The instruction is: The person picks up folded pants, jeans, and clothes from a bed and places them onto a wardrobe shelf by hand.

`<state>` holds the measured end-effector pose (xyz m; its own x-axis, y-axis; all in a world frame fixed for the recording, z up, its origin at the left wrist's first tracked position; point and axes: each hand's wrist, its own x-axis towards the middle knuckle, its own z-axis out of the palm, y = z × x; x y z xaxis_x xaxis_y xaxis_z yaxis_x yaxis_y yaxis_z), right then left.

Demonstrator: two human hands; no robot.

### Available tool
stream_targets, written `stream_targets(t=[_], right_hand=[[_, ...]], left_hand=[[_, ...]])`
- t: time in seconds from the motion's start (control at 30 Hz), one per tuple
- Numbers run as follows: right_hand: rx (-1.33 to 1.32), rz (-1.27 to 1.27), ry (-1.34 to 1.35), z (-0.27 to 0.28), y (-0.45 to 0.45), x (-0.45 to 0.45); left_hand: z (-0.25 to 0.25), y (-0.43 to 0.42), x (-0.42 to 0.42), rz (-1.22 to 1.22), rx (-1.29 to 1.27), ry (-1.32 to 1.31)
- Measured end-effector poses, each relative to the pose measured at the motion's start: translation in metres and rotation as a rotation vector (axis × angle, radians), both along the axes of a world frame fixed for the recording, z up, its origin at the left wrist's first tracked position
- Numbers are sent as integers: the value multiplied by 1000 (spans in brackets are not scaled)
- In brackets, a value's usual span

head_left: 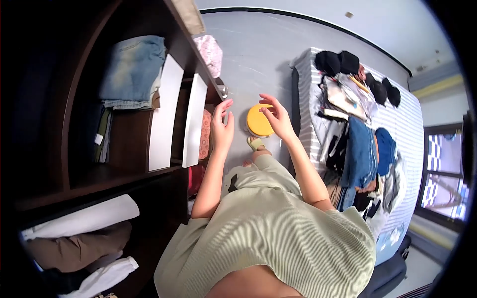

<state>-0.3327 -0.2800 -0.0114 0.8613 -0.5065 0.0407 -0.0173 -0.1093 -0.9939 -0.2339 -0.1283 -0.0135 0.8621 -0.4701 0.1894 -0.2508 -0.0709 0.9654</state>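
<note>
My left hand (222,124) is raised in front of me with its fingers apart, near the white drawer fronts (195,119) of the dark wardrobe (84,186). It holds nothing. My right hand (278,119) is held up across from it, fingers loosely curved and apart, also with nothing in it. Below and between the hands, a round yellow stool top (258,120) stands on the floor. Folded light-blue jeans (133,69) lie on a wardrobe shelf to the left, with darker folded clothes (103,136) underneath.
On the right, a bed with a striped sheet (402,116) bears black caps (338,62), blue jeans (358,154) and several clothing piles. Lower left, white and brown folded clothes (82,246) fill a compartment. A pink patterned bag (209,54) is beyond the wardrobe. A window (444,174) is at far right.
</note>
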Motion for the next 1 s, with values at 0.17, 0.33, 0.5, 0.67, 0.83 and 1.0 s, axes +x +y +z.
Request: stream_targets(t=[0.17, 0.33, 0.5, 0.67, 0.83, 1.0], right_hand=[[21, -147, 48, -11, -7, -56], [29, -300, 59, -15, -13, -109], [64, -468, 62, -18, -15, -178], [40, -597, 70, -26, -14, -269], [15, -839, 76, -22, 2, -367], [13, -948, 121, -35, 29, -461]], left_hand=[[-5, -21, -27, -133, 28, -36], [-3, -48, -61, -300, 33, -24], [-5, -80, -113, -483, 30, -23], [-2, -112, -187, -656, 20, -22], [-7, -128, -284, -838, 2, -7], [-15, -126, -376, -982, 58, 38]])
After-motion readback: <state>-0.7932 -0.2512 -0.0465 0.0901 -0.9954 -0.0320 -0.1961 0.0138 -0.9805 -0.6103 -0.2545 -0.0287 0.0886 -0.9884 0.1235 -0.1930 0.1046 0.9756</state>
